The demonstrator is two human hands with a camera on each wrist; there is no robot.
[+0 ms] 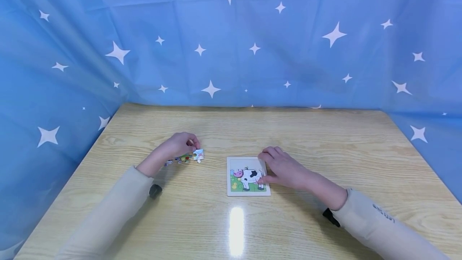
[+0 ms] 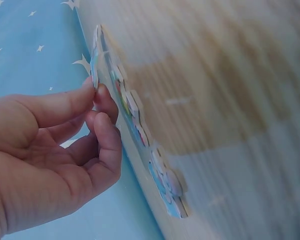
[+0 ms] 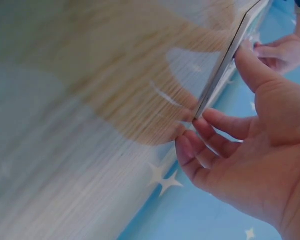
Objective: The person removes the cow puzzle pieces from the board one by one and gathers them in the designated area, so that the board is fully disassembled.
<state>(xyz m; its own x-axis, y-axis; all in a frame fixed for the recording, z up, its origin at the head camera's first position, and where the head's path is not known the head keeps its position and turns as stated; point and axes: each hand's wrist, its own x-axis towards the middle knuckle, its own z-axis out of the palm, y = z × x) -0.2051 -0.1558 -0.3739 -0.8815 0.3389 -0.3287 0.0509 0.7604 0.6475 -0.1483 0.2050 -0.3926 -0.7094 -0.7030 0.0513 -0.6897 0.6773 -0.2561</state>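
Between thumb and fingers, my left hand (image 1: 179, 144) pinches a small jigsaw piece (image 1: 198, 155) by its edge. The left wrist view shows this piece (image 2: 95, 57) standing nearly on edge above the tabletop. Several loose jigsaw pieces (image 1: 184, 158) lie just beneath and beside that hand, partly hidden by it. To the right, a square framed jigsaw puzzle (image 1: 249, 174) with a cow picture lies flat. My right hand (image 1: 285, 169) holds its right side, the thumb over the picture and the fingers at the far corner. In the right wrist view, fingertips touch the board's edge (image 3: 221, 75).
Both hands work over a light wood-grain table (image 1: 202, 216). A blue curtain (image 1: 288, 67) with white stars hangs behind it and along the sides. Bright light reflects off the tabletop in front of the puzzle.
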